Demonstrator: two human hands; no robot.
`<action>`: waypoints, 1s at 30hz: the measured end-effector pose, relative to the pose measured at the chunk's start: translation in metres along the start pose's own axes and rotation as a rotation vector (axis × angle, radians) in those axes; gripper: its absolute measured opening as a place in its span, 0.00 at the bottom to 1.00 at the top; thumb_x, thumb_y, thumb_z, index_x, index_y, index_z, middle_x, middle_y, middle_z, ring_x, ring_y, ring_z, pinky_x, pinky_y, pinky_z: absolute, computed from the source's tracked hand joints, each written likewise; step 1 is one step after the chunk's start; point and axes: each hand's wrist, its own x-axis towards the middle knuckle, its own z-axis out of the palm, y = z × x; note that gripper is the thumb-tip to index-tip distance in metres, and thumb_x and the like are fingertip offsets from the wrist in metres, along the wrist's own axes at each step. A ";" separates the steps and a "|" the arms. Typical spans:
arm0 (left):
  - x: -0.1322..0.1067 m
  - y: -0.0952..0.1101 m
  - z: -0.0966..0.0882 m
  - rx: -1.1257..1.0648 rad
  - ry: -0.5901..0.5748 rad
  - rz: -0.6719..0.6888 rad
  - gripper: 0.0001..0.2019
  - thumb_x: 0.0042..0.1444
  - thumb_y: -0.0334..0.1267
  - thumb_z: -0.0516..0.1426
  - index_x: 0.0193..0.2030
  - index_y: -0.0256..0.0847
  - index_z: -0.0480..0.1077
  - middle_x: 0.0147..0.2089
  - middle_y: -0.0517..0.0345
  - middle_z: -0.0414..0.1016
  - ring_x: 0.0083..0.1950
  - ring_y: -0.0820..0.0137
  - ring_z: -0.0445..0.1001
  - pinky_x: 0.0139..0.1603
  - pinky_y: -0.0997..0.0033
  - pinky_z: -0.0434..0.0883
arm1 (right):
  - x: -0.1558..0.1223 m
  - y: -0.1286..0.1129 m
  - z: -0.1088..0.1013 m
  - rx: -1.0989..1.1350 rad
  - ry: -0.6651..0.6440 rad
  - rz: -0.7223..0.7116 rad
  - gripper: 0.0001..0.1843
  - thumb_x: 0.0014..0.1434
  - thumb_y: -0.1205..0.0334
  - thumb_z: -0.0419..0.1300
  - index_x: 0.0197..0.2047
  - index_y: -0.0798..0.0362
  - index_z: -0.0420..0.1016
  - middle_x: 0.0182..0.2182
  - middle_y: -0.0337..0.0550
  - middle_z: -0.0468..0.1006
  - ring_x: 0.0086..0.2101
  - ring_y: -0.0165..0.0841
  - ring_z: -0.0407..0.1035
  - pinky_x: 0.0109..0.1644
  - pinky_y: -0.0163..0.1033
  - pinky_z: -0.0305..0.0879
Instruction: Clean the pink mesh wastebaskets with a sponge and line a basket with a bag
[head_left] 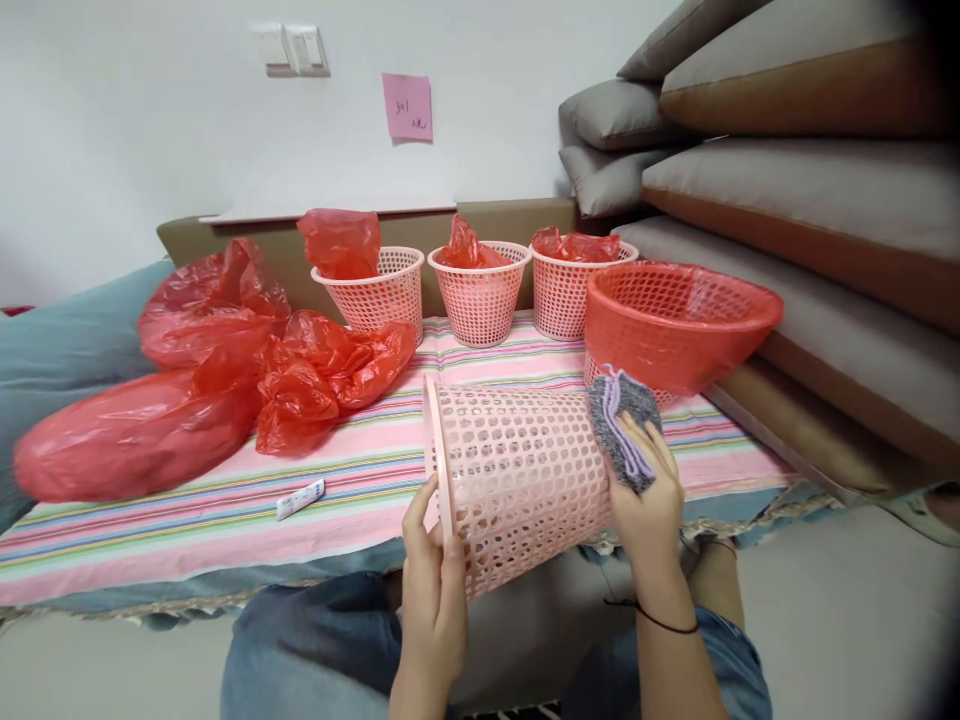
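A pink perforated plastic wastebasket (pixel 525 470) lies on its side in the air above my lap, its open rim turned to the left. My left hand (pixel 435 585) grips that rim, thumb outside and fingers curled over the edge. Against the basket's base on the right, my right hand (pixel 649 480) presses a folded grey cloth (pixel 630 415) with a lilac border. The fingers are closed over the cloth, and its far corner sticks out above them.
Behind stand several pink baskets (pixel 480 305) with red bags inside; another at right wears a red bag (pixel 675 330) over its rim. Loose red plastic bags (pixel 202 380) heap at left. A small white packet (pixel 300 498) lies on the striped cloth (pixel 360 490). Cushions (pixel 795 200) are stacked at right.
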 end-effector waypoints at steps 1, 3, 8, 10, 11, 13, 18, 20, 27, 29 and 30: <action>0.000 0.003 0.002 -0.021 0.009 -0.029 0.29 0.60 0.49 0.56 0.65 0.44 0.58 0.49 0.47 0.77 0.47 0.61 0.77 0.47 0.62 0.73 | -0.001 0.005 -0.003 0.005 0.015 0.014 0.21 0.60 0.61 0.58 0.56 0.55 0.75 0.55 0.52 0.76 0.62 0.46 0.61 0.66 0.59 0.57; 0.005 0.012 0.004 -0.059 0.022 -0.088 0.31 0.59 0.49 0.57 0.66 0.46 0.55 0.48 0.50 0.78 0.44 0.63 0.78 0.45 0.64 0.73 | -0.004 0.007 -0.006 0.010 0.028 0.018 0.21 0.60 0.61 0.58 0.56 0.56 0.75 0.55 0.53 0.75 0.62 0.46 0.61 0.66 0.59 0.56; 0.027 0.026 0.008 0.024 -0.053 -0.180 0.31 0.59 0.54 0.55 0.66 0.45 0.58 0.45 0.52 0.78 0.43 0.62 0.77 0.45 0.62 0.73 | -0.015 0.002 -0.008 -0.022 0.026 -0.006 0.22 0.60 0.63 0.58 0.57 0.55 0.74 0.58 0.52 0.73 0.63 0.46 0.59 0.67 0.61 0.54; 0.031 0.025 0.009 0.047 -0.108 -0.148 0.28 0.60 0.55 0.54 0.62 0.41 0.65 0.49 0.49 0.78 0.51 0.58 0.76 0.53 0.59 0.71 | -0.018 0.001 -0.010 -0.025 0.026 0.003 0.22 0.60 0.63 0.58 0.57 0.56 0.74 0.58 0.53 0.73 0.63 0.46 0.58 0.67 0.61 0.54; 0.032 0.024 0.010 0.045 -0.125 -0.129 0.26 0.61 0.55 0.53 0.60 0.40 0.68 0.51 0.48 0.77 0.55 0.57 0.74 0.58 0.59 0.68 | -0.019 0.001 -0.010 -0.024 0.022 0.007 0.22 0.60 0.63 0.58 0.58 0.56 0.73 0.58 0.53 0.73 0.63 0.46 0.58 0.67 0.61 0.54; 0.029 0.023 0.010 0.039 -0.132 -0.110 0.24 0.62 0.54 0.53 0.56 0.39 0.71 0.52 0.49 0.77 0.59 0.57 0.71 0.62 0.58 0.65 | -0.021 0.000 -0.012 -0.026 0.016 0.011 0.23 0.61 0.62 0.58 0.59 0.55 0.72 0.58 0.53 0.73 0.64 0.46 0.58 0.67 0.61 0.54; 0.018 0.027 0.005 0.005 -0.126 -0.104 0.23 0.60 0.53 0.55 0.54 0.38 0.73 0.48 0.49 0.80 0.56 0.56 0.73 0.60 0.59 0.67 | -0.026 -0.010 -0.013 -0.039 0.024 0.026 0.25 0.62 0.60 0.58 0.62 0.52 0.69 0.60 0.51 0.71 0.64 0.47 0.56 0.67 0.62 0.53; 0.017 0.028 0.001 -0.006 -0.134 -0.103 0.23 0.59 0.52 0.57 0.54 0.38 0.74 0.46 0.49 0.80 0.54 0.56 0.75 0.59 0.59 0.68 | -0.027 -0.016 -0.012 -0.013 0.023 0.042 0.26 0.63 0.59 0.58 0.64 0.52 0.67 0.61 0.51 0.69 0.65 0.46 0.56 0.66 0.62 0.54; 0.036 0.015 -0.004 0.009 -0.185 -0.131 0.24 0.55 0.55 0.58 0.51 0.39 0.75 0.42 0.50 0.81 0.49 0.57 0.76 0.54 0.60 0.71 | -0.032 -0.016 -0.005 -0.022 0.015 0.042 0.27 0.64 0.60 0.56 0.66 0.51 0.64 0.64 0.50 0.66 0.66 0.45 0.52 0.68 0.61 0.50; 0.039 0.011 -0.003 0.008 -0.166 -0.169 0.25 0.55 0.55 0.58 0.52 0.40 0.74 0.41 0.50 0.80 0.49 0.57 0.76 0.52 0.60 0.71 | -0.034 -0.011 -0.003 -0.030 -0.008 0.021 0.28 0.64 0.61 0.56 0.66 0.50 0.63 0.65 0.49 0.65 0.67 0.46 0.50 0.68 0.62 0.50; 0.040 0.010 -0.002 0.005 -0.151 -0.184 0.25 0.55 0.55 0.58 0.53 0.41 0.74 0.42 0.51 0.80 0.48 0.57 0.77 0.51 0.60 0.72 | -0.034 -0.009 -0.002 -0.034 -0.012 0.013 0.28 0.63 0.61 0.56 0.67 0.50 0.62 0.65 0.49 0.64 0.67 0.46 0.50 0.68 0.62 0.50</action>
